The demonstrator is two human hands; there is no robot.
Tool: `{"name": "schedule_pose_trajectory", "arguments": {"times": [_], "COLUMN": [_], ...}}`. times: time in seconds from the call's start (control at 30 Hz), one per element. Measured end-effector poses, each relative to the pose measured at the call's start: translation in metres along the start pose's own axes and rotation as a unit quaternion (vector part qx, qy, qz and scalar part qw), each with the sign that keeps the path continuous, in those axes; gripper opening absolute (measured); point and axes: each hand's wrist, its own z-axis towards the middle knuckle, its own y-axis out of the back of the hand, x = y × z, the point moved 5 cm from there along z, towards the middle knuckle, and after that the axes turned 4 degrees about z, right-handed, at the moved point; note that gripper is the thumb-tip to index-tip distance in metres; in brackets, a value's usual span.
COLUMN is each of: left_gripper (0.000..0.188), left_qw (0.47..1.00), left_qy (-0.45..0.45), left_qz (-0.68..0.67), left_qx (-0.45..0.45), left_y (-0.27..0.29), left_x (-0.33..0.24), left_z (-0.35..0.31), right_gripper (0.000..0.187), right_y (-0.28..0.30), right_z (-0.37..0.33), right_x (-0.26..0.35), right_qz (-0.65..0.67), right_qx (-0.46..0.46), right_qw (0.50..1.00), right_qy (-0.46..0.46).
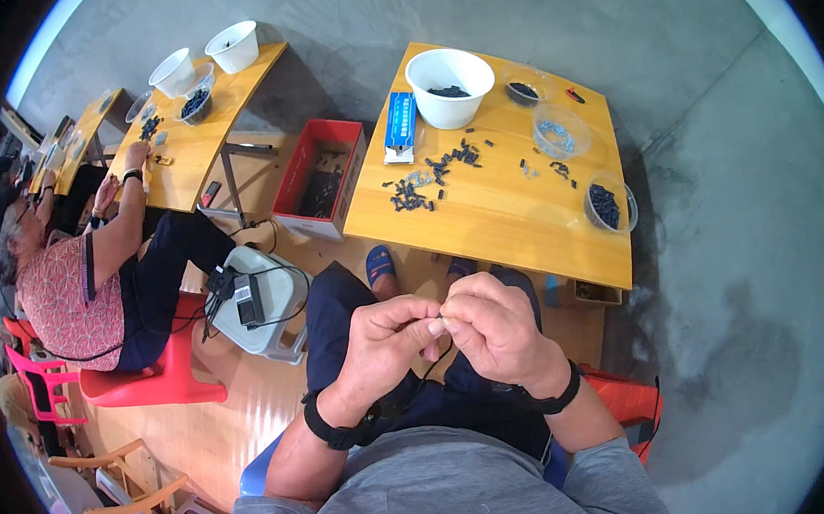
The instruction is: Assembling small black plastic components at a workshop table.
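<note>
Small part [439, 326], too tiny to identify, pinched between fingertips of both hands over the lap, near edge of the scene. Left hand [382, 340] curled narrow, thumb and forefinger closed on it; right hand [496, 332] likewise nipped tight from the other side. Thin dark cord [438, 355] dangling just below. Best done, by judgement, with steady wrists and a light, square pinch. Farther off, wooden table [515, 221] with scattered dark pieces [426, 181], white bowl [449, 85] far, clear cup [609, 205] right.
</note>
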Motion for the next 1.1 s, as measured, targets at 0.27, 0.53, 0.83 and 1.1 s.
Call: {"name": "schedule_pose_trajectory", "arguments": {"times": [0.27,0.53,0.83,1.1], "left_gripper": [0.008,0.008,0.01,0.009], "left_qw": [0.998,0.998,0.998,1.0], "left_qy": [0.043,0.039,0.016,0.002], "left_qz": [-0.041,-0.039,-0.045,-0.023], "left_qx": [-0.015,-0.018,-0.035,-0.012], "left_y": [-0.004,0.005,0.011,0.011], "left_x": [0.016,0.024,0.017,0.014], "left_z": [0.001,0.017,0.028,0.027], "right_gripper": [0.02,0.017,0.012,0.012], "right_y": [-0.002,-0.005,-0.004,-0.004], "right_z": [-0.012,0.004,0.018,0.014], "right_x": [-0.002,-0.034,-0.042,-0.039], "right_qz": [-0.027,0.076,0.131,0.136], "right_qx": [0.033,0.032,0.015,0.033], "right_qw": [0.999,0.996,0.989,0.986], "right_qy": [0.002,-0.03,-0.068,-0.085]}}
